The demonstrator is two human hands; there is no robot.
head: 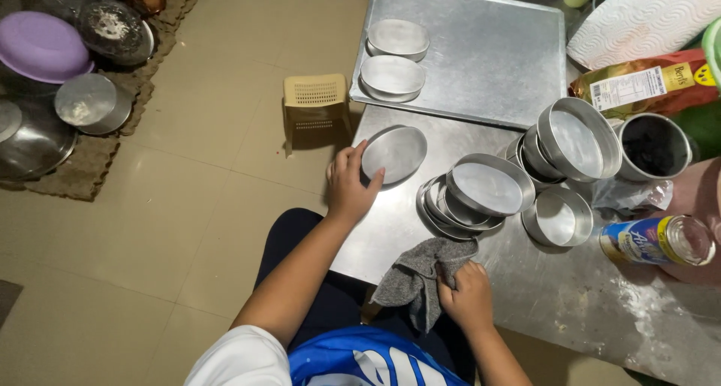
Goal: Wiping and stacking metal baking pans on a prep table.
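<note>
**Oval tin in the left hand, cloth in the right**

Steel desk [451, 281]: dull, scuffed sheet metal, whitish smears toward its right end. It carries everything below.

Large flat baking tray [496, 55]: lies at the far end of the desk. Two oval tins [394, 55] sit upside down along its left edge, one behind the other, just apart.

Heap of oval tins [518, 183]: open side up, nested and leaning on each other at mid-desk, right of the hands.

Grey cloth [417, 277]: bunched and hanging over the desk's near edge. The right hand [469, 296] has its grip closed around a fold of it.

Single oval tin [394, 153]: upside down on the desk just short of the tray, apart from the heap. The left hand [349, 187] has its grip spread on the near rim, thumb and fingertips touching it.

Judgement: one tin is being handled between heap and tray, cloth kept ready. Any further move of this tin calls for a firm rim hold, since the metal looks slick, and a clear spot beside the two on the tray.
</note>
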